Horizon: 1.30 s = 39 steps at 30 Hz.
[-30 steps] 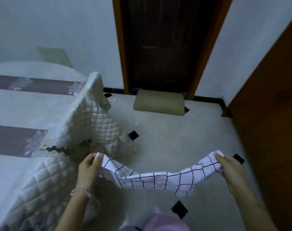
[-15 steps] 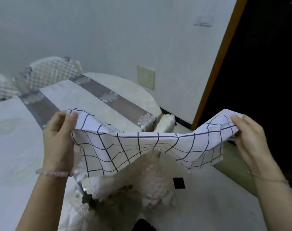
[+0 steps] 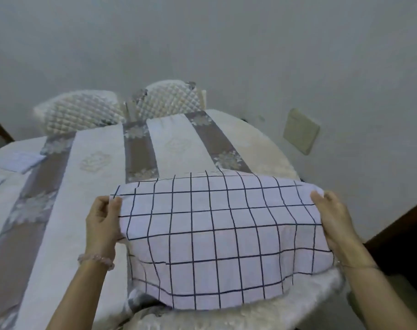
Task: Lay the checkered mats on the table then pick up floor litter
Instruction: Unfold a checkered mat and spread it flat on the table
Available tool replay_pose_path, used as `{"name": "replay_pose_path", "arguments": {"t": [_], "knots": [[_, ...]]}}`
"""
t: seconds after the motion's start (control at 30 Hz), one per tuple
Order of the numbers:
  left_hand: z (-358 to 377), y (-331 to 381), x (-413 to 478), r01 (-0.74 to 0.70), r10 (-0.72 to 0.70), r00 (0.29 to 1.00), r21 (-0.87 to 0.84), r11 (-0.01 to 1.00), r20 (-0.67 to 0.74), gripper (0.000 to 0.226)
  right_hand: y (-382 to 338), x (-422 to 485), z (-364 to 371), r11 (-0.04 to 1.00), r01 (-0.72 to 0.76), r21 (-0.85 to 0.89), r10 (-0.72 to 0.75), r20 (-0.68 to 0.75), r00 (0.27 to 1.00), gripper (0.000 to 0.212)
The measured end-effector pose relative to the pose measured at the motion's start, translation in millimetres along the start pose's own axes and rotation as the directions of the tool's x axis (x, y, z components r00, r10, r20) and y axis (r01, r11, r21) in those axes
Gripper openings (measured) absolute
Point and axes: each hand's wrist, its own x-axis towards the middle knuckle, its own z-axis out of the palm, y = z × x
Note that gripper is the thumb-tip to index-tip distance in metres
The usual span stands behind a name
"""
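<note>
A: Where is the checkered mat sitting?
B: It is spreading flat over the near right part of the surface.
A: Hands?
B: Left hand is pinching its left edge; right hand is gripping its right edge, fingers curled.

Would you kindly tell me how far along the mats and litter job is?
Done: possibly; pale sheets lie far left on the table, too blurred to call mats. In hand: left hand and right hand hold a checkered mat spread over the near edge. Left: letting go, then litter; no floor shows.
</note>
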Motion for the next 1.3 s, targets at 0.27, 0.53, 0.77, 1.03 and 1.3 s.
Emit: {"name": "replay_pose_path", "arguments": {"t": [0.27,0.53,0.77,1.03,1.3], "knots": [[42.4,-74.8,25.8,0.254,-0.24,0.967,0.203,0.946,-0.091,0.016,51.0,105.0,48.2,0.972,-0.026,-0.232,0.076,0.208,0.975,0.031],[62.1,-128.2,33.8,0.527,-0.486,0.849,0.268,0.807,-0.206,0.014,113.6,157.6,73.3,0.878,-0.131,-0.46,0.262,0.234,0.936,0.029],[68.8,-130.4,46.5,0.536,-0.472,0.843,0.339,0.773,-0.258,0.016,111.7,172.8,82.0,0.825,-0.084,-0.56,0.243,0.216,0.946,0.018],[49.7,-124.9,30.8,0.568,-0.544,0.821,0.345,0.747,-0.174,0.032,109.4,160.2,73.9,0.873,-0.156,-0.461,0.28,0.214,0.936,0.032],[36.0,-127.4,3.1,0.527,-0.497,0.849,0.359,0.77,-0.181,0.029,113.0,153.9,70.5,0.906,-0.178,-0.383,0.267,0.194,0.944,0.036]]}}
